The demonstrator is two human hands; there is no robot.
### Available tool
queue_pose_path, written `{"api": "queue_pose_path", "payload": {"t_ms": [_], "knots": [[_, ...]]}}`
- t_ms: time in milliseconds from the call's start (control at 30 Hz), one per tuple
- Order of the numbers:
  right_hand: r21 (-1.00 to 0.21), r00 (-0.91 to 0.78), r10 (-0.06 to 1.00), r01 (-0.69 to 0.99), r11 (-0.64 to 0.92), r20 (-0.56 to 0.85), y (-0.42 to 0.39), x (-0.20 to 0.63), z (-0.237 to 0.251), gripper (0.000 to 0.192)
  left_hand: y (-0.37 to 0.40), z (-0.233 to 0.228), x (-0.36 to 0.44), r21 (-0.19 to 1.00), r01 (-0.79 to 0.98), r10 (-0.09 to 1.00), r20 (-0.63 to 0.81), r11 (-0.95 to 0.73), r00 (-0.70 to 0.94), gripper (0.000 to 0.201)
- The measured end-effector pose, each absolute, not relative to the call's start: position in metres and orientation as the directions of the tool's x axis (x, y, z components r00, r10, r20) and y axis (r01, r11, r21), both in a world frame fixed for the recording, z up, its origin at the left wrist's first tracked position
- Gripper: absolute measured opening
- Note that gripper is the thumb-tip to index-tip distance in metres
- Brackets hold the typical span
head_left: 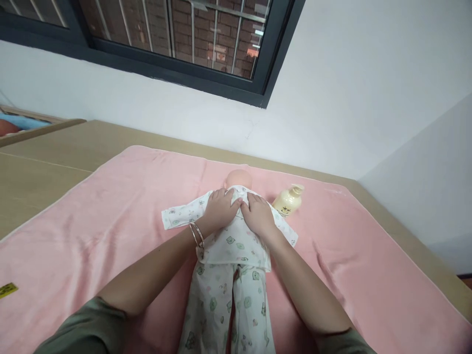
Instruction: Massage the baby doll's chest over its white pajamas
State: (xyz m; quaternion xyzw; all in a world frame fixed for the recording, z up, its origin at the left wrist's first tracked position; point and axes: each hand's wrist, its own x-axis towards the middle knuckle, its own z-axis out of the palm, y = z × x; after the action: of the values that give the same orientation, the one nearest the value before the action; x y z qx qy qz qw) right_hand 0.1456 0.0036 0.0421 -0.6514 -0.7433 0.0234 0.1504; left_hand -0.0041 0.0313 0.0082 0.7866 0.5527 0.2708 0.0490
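- Doll (236, 236) lies on its back mid pink towel (110, 221), head at 12 o'clock, legs toward the camera, dressed in a printed white top and trousers.
- Left hand (220, 206) rests curled on the doll's chest at the collar, fingers bent onto the cloth; can't tell if it actually pinches the fabric. Bracelets (197, 235) on that wrist.
- Right hand (259, 214) does the same on the other side of the collar, touching the left hand at the middle.
- Risk: tugging the collar could drag the whole doll up the towel or bunch the top; light doll, loose cloth.
- Risk: lotion bottle (287, 200) lies just beside the doll's shoulder at 2 o'clock of the hands; a right elbow or sleeve swing could knock it rolling.
- Risk: bracelets could snag the loose sleeve (177, 215).
- Room: wide open towel at 9 and 3 o'clock; wall (332, 98) close behind at 12; surface (44, 167) edge drops off far right at 4 o'clock.
- Yellow tag (7, 290) far off at 8 o'clock, out of the way.
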Motion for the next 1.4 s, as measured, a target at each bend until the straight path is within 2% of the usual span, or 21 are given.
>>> {"api": "queue_pose_path", "payload": {"t_ms": [233,333,433,567,733,833,933,1067,1167,1267,1400], "knots": [[-0.206,-0.123,0.985,0.968,0.146,0.121,0.020,0.147,0.049,0.047,0.034,0.002,0.000,0.325,0.874,0.876,0.440,-0.361,0.198,0.039],[-0.230,-0.121,0.990,0.964,0.135,0.073,0.025,0.148,0.049,0.050,0.036,0.000,0.000,0.329,0.870,0.868,0.456,-0.368,0.195,0.037],[-0.257,-0.101,0.991,0.959,0.122,0.092,0.027,0.148,0.045,0.051,0.036,-0.002,0.000,0.344,0.857,0.863,0.462,-0.384,0.202,0.036],[-0.297,-0.082,0.986,0.947,0.122,0.145,0.022,0.147,0.043,0.051,0.037,-0.005,0.000,0.406,0.825,0.866,0.466,-0.392,0.182,0.036],[-0.357,-0.131,0.978,0.916,0.183,0.166,0.008,0.145,0.052,0.043,0.033,-0.008,-0.003,0.548,0.703,0.834,0.539,-0.454,0.118,0.040],[-0.421,-0.173,0.953,0.867,0.266,0.247,0.002,0.143,0.053,0.051,0.030,-0.009,-0.004,0.607,0.641,0.822,0.566,-0.470,0.067,0.044],[-0.450,-0.172,0.931,0.837,0.311,0.323,0.002,0.139,0.045,0.056,0.030,-0.010,-0.004,0.630,0.610,0.813,0.580,-0.481,0.043,0.047],[-0.460,-0.216,0.941,0.828,0.319,0.262,0.006,0.136,0.038,0.052,0.031,-0.012,-0.004,0.652,0.573,0.805,0.593,-0.496,0.021,0.050],[-0.491,-0.167,0.941,0.818,0.299,0.294,0.004,0.137,0.041,0.052,0.032,-0.013,-0.004,0.660,0.556,0.807,0.590,-0.505,0.032,0.051],[-0.452,-0.150,0.925,0.838,0.306,0.348,0.002,0.136,0.041,0.054,0.033,-0.013,-0.005,0.665,0.548,0.809,0.587,-0.507,0.035,0.050],[-0.372,-0.243,0.937,0.870,0.325,0.250,0.003,0.135,0.037,0.050,0.034,-0.012,-0.004,0.661,0.584,0.834,0.550,-0.471,0.050,0.044]]}}
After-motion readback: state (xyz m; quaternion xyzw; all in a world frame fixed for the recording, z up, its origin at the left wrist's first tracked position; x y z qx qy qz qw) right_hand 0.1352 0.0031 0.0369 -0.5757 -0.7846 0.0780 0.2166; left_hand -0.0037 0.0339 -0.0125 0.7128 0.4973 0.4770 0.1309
